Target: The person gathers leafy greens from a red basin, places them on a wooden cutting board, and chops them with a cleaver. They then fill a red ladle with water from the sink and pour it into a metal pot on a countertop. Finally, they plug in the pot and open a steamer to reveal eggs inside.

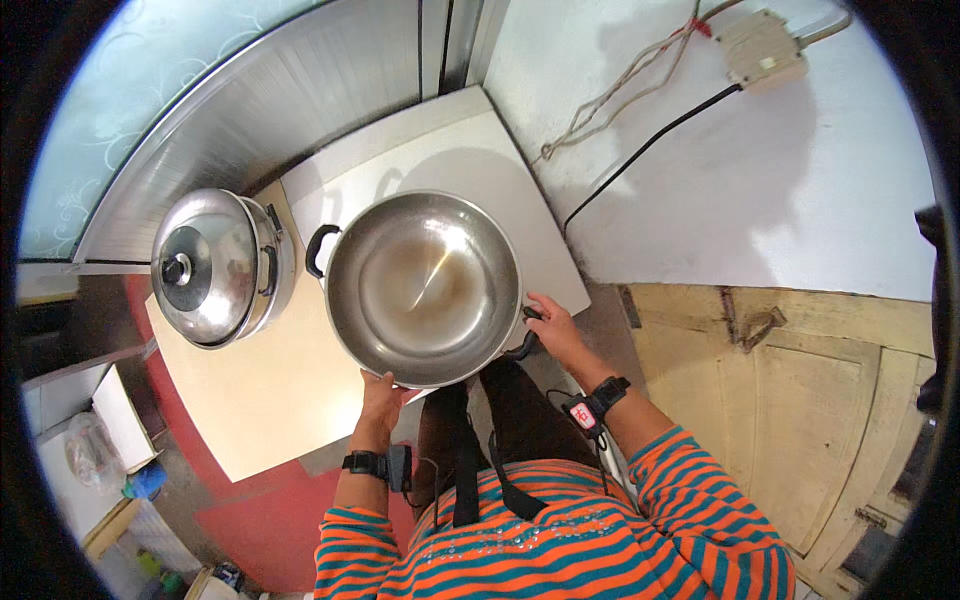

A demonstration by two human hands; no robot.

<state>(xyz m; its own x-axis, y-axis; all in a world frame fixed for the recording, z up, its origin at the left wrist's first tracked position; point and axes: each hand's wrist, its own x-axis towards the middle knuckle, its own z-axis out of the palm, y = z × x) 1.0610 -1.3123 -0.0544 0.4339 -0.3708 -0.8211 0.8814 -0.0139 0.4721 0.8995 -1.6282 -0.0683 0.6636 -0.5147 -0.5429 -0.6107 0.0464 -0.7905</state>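
Note:
A wide, deep steel wok (pixel 425 285) with two black loop handles is in the middle of the head view, over the table's near edge. Its inside is bare, with a brownish tint at the bottom. My left hand (pixel 382 405) grips the near rim, thumb on top and fingers mostly hidden beneath. At the right side, my right hand (pixel 556 328) is closed around one black handle. The other handle (pixel 318 250) points to the far left and is untouched. Whether the wok's base touches the table cannot be seen.
A lidded steel pot (pixel 215 265) stands on the table's left part. The pale table (pixel 235 420) meets a metal panel behind and a white wall at right. A black cable (pixel 650 145) runs down from a wall box (pixel 762 50). A yellowish wooden door (pixel 800 420) is at right.

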